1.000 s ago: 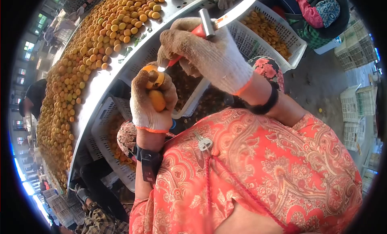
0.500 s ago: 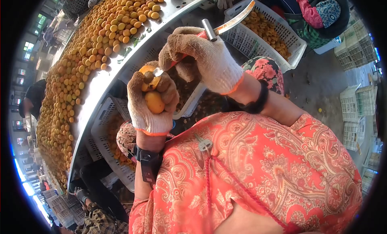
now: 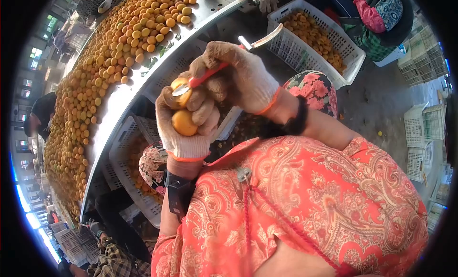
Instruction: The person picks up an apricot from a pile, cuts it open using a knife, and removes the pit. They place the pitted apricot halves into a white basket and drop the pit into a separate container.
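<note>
My left hand (image 3: 188,114), in a brown-palmed white knit glove, is closed around two orange apricots. The upper apricot (image 3: 182,101) is held up at the fingertips; the lower apricot (image 3: 184,123) is tucked against the palm. In a matching glove, my right hand (image 3: 238,74) grips a red-handled pitting knife (image 3: 208,74). Its short silver blade lies against the upper apricot. From the other end of the handle, past a metal crosspiece, a long curved blade sticks out to the upper right.
Many apricots (image 3: 107,69) cover a metal table (image 3: 110,96) on the left. A white crate (image 3: 350,62) of apricot pieces stands at upper right, another crate (image 3: 125,155) below the table edge. Co-workers sit nearby, one with a blue patterned head covering (image 3: 389,14). Stacked crates (image 3: 417,126) line the right.
The short blade has moved left and lies flatter across the upper apricot. My right hand has shifted slightly left and the curved end has dropped. My left hand has moved slightly right.
</note>
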The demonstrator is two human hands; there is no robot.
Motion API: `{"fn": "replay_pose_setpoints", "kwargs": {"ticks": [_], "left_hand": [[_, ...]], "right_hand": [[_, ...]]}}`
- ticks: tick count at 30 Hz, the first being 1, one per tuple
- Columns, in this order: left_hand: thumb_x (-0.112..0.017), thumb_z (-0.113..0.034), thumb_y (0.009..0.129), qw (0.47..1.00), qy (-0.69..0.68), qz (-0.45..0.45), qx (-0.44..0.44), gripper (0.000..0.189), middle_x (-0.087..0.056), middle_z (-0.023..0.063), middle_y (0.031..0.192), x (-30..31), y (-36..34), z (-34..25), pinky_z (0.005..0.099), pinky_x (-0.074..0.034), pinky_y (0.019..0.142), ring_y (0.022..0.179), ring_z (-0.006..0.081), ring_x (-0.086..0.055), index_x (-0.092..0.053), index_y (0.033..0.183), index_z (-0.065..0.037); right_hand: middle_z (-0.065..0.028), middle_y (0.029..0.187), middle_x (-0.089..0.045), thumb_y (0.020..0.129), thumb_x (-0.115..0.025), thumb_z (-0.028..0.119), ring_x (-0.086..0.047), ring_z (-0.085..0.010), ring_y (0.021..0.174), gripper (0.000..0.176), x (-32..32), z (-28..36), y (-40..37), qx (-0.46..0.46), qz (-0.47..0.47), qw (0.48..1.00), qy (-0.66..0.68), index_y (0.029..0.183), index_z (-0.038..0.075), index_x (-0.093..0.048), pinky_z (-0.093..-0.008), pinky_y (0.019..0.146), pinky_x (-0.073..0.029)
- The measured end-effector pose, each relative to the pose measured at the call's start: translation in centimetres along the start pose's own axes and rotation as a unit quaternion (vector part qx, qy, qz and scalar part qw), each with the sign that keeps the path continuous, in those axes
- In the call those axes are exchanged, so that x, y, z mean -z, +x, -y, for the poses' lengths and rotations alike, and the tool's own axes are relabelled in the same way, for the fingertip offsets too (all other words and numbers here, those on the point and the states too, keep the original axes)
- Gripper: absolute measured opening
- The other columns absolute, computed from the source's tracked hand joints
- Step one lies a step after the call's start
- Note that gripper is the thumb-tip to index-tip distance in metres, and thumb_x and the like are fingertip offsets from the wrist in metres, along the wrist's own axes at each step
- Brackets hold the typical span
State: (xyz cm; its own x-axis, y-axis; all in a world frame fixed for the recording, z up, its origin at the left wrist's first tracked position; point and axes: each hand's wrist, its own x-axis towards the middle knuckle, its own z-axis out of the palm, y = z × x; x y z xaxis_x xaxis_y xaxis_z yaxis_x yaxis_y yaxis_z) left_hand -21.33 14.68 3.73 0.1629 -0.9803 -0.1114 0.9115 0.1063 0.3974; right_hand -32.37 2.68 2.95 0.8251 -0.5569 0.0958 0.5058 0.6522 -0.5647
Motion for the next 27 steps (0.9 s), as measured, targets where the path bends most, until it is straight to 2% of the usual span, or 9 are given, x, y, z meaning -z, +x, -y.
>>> {"fn": "replay_pose_setpoints", "kwargs": {"ticks": [6,10,12,14,16,20,22,23,27], "left_hand": [[-0.045,-0.044,0.1,1.0,0.012,-0.002,-0.009,0.047,-0.048,0.0045,0.075,2.2,0.6,-0.8,0.0277,-0.029,0.041,0.053,0.0149,-0.041,-0.054,0.11,0.001],[-0.046,-0.049,0.1,0.99,0.105,-0.072,-0.053,0.058,-0.047,0.0037,0.077,2.3,0.2,-1.0,0.0277,-0.03,0.043,0.058,0.0142,-0.042,-0.053,0.125,0.003],[-0.048,-0.053,0.099,0.994,0.096,-0.025,-0.036,0.059,-0.057,0.0062,0.085,2.8,0.1,-1.1,0.0264,-0.038,0.046,0.064,0.0168,-0.054,-0.055,0.124,0.001],[-0.054,-0.055,0.098,0.964,0.113,-0.235,-0.055,0.049,-0.062,0.0039,0.079,1.4,0.2,-0.4,0.0236,-0.038,0.043,0.056,0.0148,-0.056,-0.06,0.114,-0.01],[-0.054,-0.056,0.098,0.935,0.1,-0.316,-0.129,0.048,-0.066,0.0039,0.08,-0.4,0.5,0.5,0.0221,-0.037,0.039,0.051,0.0142,-0.058,-0.06,0.113,-0.011],[-0.054,-0.055,0.098,0.946,0.188,-0.226,-0.134,0.046,-0.068,0.0061,0.081,1.6,0.0,0.1,0.0241,-0.031,0.032,0.043,0.0164,-0.055,-0.061,0.11,-0.011],[-0.056,-0.041,0.1,0.964,0.194,-0.138,-0.116,0.038,-0.069,0.0078,0.109,2.6,-0.4,-0.4,0.0355,-0.058,0.072,0.092,0.023,-0.068,-0.061,0.121,-0.009],[-0.056,-0.041,0.1,0.964,0.193,-0.138,-0.118,0.038,-0.069,0.0078,0.109,2.7,-0.7,-0.5,0.0355,-0.058,0.072,0.092,0.023,-0.068,-0.061,0.121,-0.009],[-0.051,-0.045,0.102,0.918,0.293,-0.244,-0.111,0.038,-0.066,0.0042,0.089,0.0,-1.2,0.4,0.0259,-0.034,0.039,0.057,0.0141,-0.058,-0.061,0.113,-0.011]], "right_hand": [[-0.0145,0.095,-0.068,0.101,-0.051,0.034,-0.057,-0.0149,0.059,0.029,0.7,-0.5,1.2,0.025,0.019,0.999,0.044,0.091,0.008,-0.06,-0.0253,0.053,-0.046],[-0.0063,0.085,-0.069,0.101,-0.056,0.024,-0.059,-0.0132,0.058,0.024,0.3,1.7,1.1,0.126,-0.011,0.962,-0.242,0.102,0.001,-0.063,-0.0263,0.053,-0.051],[-0.0071,0.084,-0.069,0.098,-0.059,0.021,-0.06,-0.0109,0.06,0.025,0.1,0.0,1.6,0.254,0.077,0.867,-0.421,0.112,0.001,-0.064,-0.0273,0.054,-0.052],[-0.0065,0.091,-0.066,0.081,-0.079,0.013,-0.067,-0.0216,0.079,0.039,-0.5,1.0,0.0,0.268,0.118,0.671,-0.681,0.118,0.009,-0.066,-0.0313,0.071,-0.054],[-0.0103,0.084,-0.064,0.077,-0.07,0.014,-0.066,-0.0321,0.076,0.039,-0.3,-0.1,0.3,0.332,0.13,0.601,-0.715,0.117,0.017,-0.067,-0.0402,0.067,-0.054],[-0.0103,0.084,-0.065,0.077,-0.072,0.017,-0.067,-0.0324,0.078,0.036,-0.5,-0.4,0.3,0.342,0.145,0.584,-0.722,0.113,0.016,-0.067,-0.0418,0.066,-0.053],[-0.0096,0.083,-0.065,0.077,-0.072,0.018,-0.067,-0.0315,0.078,0.033,-0.7,-0.7,0.0,0.325,0.143,0.618,-0.702,0.11,0.016,-0.067,-0.042,0.066,-0.054],[-0.0096,0.083,-0.065,0.077,-0.072,0.018,-0.067,-0.0315,0.078,0.033,-0.8,-0.7,-0.1,0.324,0.145,0.617,-0.702,0.11,0.016,-0.067,-0.042,0.066,-0.054],[-0.0089,0.082,-0.066,0.078,-0.072,0.019,-0.068,-0.0306,0.076,0.027,-1.2,-1.0,-0.5,0.314,0.122,0.615,-0.713,0.104,0.015,-0.066,-0.0412,0.065,-0.054]]}}
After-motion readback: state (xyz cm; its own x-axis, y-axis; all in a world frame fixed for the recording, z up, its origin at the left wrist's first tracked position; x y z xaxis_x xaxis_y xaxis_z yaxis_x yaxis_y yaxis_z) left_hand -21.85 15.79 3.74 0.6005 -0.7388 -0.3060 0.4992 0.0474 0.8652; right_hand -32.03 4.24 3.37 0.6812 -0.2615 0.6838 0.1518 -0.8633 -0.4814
